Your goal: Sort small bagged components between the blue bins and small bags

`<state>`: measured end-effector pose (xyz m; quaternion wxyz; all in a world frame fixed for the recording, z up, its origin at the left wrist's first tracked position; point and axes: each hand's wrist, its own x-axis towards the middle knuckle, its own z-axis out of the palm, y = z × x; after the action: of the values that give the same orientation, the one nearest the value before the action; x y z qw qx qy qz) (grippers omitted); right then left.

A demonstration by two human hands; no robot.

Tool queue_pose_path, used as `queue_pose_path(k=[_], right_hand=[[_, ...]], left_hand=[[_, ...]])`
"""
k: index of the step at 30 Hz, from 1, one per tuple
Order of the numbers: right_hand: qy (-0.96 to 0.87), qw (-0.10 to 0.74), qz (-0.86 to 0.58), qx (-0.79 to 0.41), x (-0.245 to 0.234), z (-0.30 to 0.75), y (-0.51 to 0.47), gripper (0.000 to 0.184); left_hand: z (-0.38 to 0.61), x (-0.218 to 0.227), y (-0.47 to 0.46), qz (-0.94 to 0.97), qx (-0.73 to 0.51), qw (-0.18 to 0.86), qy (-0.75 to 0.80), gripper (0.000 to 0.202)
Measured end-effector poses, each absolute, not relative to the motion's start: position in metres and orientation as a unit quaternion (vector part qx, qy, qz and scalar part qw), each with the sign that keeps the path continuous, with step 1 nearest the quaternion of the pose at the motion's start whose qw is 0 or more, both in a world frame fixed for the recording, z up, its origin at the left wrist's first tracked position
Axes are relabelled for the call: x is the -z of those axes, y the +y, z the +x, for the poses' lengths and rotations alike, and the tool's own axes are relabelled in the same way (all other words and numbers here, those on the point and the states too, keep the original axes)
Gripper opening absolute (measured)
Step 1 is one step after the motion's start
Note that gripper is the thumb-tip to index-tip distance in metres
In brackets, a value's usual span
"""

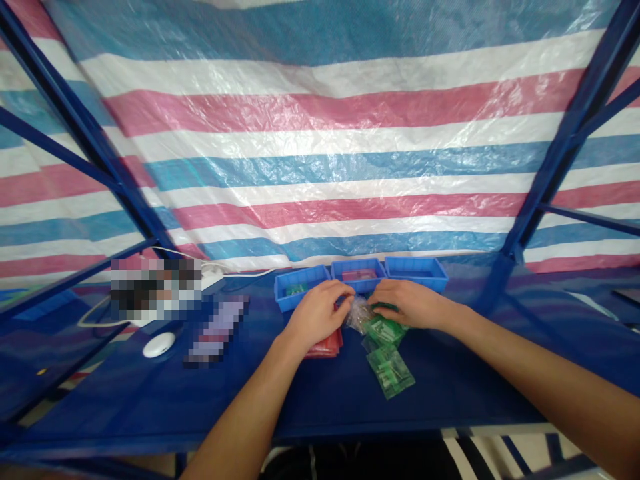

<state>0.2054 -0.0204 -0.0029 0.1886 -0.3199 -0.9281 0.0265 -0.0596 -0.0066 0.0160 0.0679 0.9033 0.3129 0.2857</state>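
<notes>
My left hand (323,310) is over a small pile of red packets (324,347), its fingers curved and the thumb slightly apart from them. I see nothing held between its fingertips, which are beside a crumpled clear plastic bag (358,316). On the other side of that bag, my right hand (413,303) has its fingers curled. Green shows between its thumb and fingers, at the upper end of a green packet (385,330). Another green packet (391,371) lies nearer the table's front, partly overlapped. The palm hides part of the red pile.
Behind my hands stand a left blue bin (280,293) with something green inside, a middle blue bin (343,264) holding something red, and a right blue bin (440,275). A white round case (159,345), a blurred-out flat object (217,330) and cables lie left. Blue frame posts flank the table.
</notes>
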Motion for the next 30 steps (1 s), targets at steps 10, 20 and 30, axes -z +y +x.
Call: queue_pose_path(k=[10, 20, 30], right_hand=[[-0.923, 0.178, -0.341, 0.006, 0.002, 0.206, -0.023, 0.025], [-0.922, 0.182, -0.343, -0.007, 0.0, 0.206, -0.024, 0.028], [-0.918, 0.186, -0.351, 0.002, 0.002, 0.205, -0.024, 0.027]], left_hand=[[-0.058, -0.016, -0.008, 0.906, -0.281, 0.074, 0.307, 0.022], [-0.058, -0.021, -0.014, 0.913, -0.281, 0.073, 0.288, 0.024], [-0.008, 0.001, -0.073, 0.985, -0.161, -0.058, -0.026, 0.05]])
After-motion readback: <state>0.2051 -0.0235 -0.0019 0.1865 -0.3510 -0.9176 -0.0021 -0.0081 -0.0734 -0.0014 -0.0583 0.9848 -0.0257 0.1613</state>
